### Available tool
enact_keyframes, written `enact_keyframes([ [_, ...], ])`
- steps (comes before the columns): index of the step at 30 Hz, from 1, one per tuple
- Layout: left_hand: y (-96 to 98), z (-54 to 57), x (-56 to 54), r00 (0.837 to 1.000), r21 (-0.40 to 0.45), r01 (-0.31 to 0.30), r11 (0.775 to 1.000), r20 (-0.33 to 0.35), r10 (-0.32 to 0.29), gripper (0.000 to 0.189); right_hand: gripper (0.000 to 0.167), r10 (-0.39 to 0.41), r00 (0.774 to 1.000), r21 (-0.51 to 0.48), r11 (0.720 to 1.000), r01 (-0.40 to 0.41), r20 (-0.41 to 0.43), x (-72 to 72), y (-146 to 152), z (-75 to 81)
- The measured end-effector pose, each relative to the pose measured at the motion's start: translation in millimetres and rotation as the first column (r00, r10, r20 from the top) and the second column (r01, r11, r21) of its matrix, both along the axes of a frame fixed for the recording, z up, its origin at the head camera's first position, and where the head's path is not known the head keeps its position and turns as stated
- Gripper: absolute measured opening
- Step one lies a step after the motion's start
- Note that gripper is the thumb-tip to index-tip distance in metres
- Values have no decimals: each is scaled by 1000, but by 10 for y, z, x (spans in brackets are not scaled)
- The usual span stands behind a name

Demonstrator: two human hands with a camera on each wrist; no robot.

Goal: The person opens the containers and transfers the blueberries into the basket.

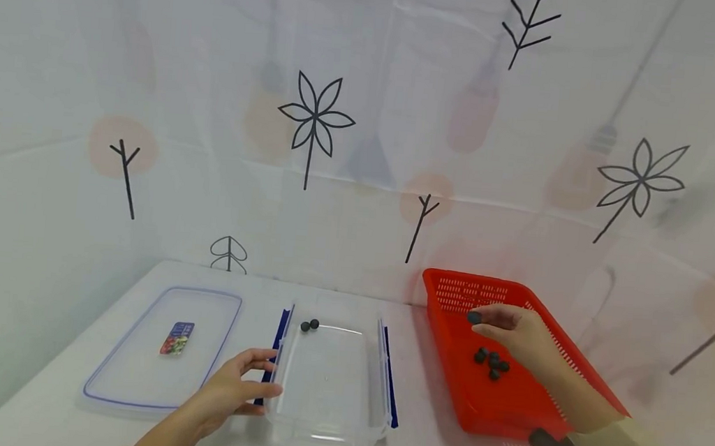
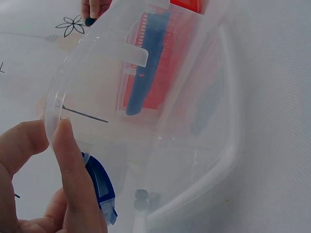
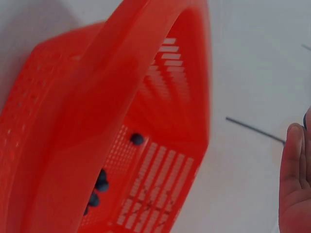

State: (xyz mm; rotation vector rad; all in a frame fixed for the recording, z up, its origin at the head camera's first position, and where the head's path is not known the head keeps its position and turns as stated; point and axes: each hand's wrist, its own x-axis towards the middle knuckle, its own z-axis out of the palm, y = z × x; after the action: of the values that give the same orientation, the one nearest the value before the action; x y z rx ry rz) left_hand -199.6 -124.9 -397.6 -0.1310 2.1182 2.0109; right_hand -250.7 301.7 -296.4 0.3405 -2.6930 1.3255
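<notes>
My left hand (image 1: 231, 388) pinches the left rim of a clear plastic box (image 1: 322, 427) between thumb and fingers. The left wrist view shows the thumb (image 2: 73, 165) on one face of that wall, above a blue side clip (image 2: 101, 184). Two small dark balls (image 1: 309, 326) lie together at the box's far left corner. My right hand (image 1: 521, 337) holds another dark ball (image 1: 474, 317) in its fingertips, above the left part of a red plastic basket (image 1: 462, 413). Several dark balls (image 1: 491, 363) lie on the basket floor. In the right wrist view, that hand (image 3: 295, 194) is mostly cut off.
A clear lid with a blue edge (image 1: 124, 387) and a colourful label (image 1: 177, 338) lies left of the box. Blue clips (image 1: 391, 380) hang along both box sides. A patterned white cloth (image 1: 344, 236) stands behind the white table. The basket's raised walls surround the balls.
</notes>
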Motion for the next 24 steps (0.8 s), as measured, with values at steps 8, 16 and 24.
enact_keyframes([
  [8,13,17,-5,1000,3,2,1000,2,-2,64,47,-18,999,124,992,15,27,-174,363,-67],
  [16,9,31,-1,1000,3,2,1000,1,-2,63,45,5,999,243,970,-18,54,-404,595,-128],
  [24,-7,2,-2,1000,13,5,1000,-1,-5,65,36,-1,991,266,963,-36,135,-545,667,-167],
])
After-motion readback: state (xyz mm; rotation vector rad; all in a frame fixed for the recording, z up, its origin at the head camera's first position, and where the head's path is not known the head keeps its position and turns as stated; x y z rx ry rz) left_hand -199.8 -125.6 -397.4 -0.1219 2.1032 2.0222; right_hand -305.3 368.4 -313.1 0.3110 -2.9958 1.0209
